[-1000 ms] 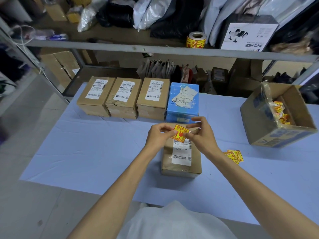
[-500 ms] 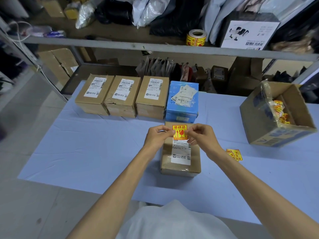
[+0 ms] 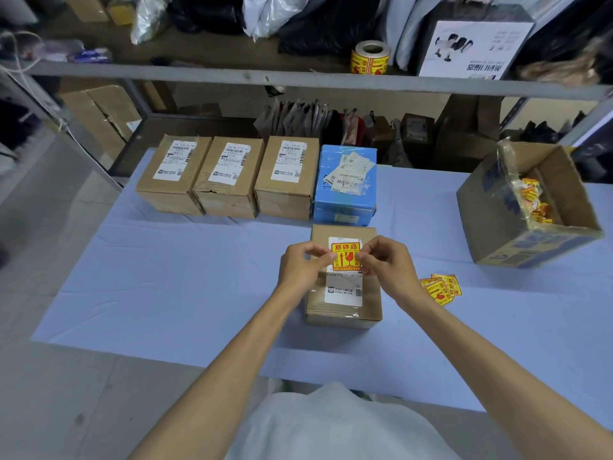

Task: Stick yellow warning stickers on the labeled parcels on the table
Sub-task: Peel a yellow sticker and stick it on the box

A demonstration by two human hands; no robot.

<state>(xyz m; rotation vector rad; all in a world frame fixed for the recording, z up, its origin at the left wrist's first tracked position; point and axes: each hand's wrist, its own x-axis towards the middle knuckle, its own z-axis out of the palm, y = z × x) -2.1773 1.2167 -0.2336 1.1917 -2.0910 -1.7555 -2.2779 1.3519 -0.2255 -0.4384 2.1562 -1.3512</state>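
Yellow warning sticker, centre frame, held level over the parcel for alignment above its white label; left hand and right hand each pinch one side edge; spare stickers lie on the desk at right

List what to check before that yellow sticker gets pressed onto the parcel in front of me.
1. Grip on both edges: ok. The left hand and right hand pinch the yellow warning sticker at its left and right sides.
2. Sticker square to the near parcel: ok, its edges run parallel with the box top.
3. Sticker clear of the shipping label: not ok, it covers the label's upper part.
4. Sticker already touching the cardboard: cannot tell.
5. Spare stickers at hand: ok, they lie on the table right of the parcel.
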